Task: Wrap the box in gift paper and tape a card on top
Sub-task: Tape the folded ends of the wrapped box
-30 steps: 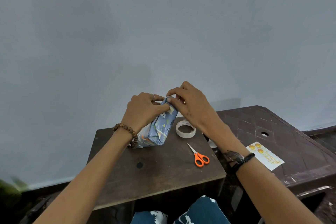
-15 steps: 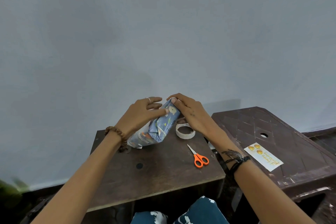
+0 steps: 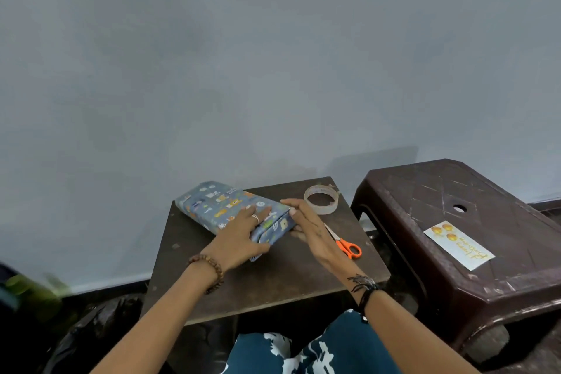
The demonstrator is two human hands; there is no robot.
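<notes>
- The wrapped box (image 3: 224, 206) is seen lying flat on the small brown table (image 3: 273, 282), toward its far left.
- It is pressed down by the left hand (image 3: 239, 237), fingers straight.
- Its near-right end is touched by the right hand (image 3: 309, 231), fingers extended, nothing gripped.
- The tape roll (image 3: 321, 199) and orange scissors (image 3: 346, 244) are set just right of the box.
- The card (image 3: 458, 244) is left well apart on the dark plastic stool (image 3: 485, 197).

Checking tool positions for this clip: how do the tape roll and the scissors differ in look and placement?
The tape roll is a pale ring lying flat near the small table's far right corner; the scissors are long, orange-handled, and nearer the person. The tape roll shows in full, while the right hand covers part of the scissors' blades. Both rest on the small table, untouched.
</notes>
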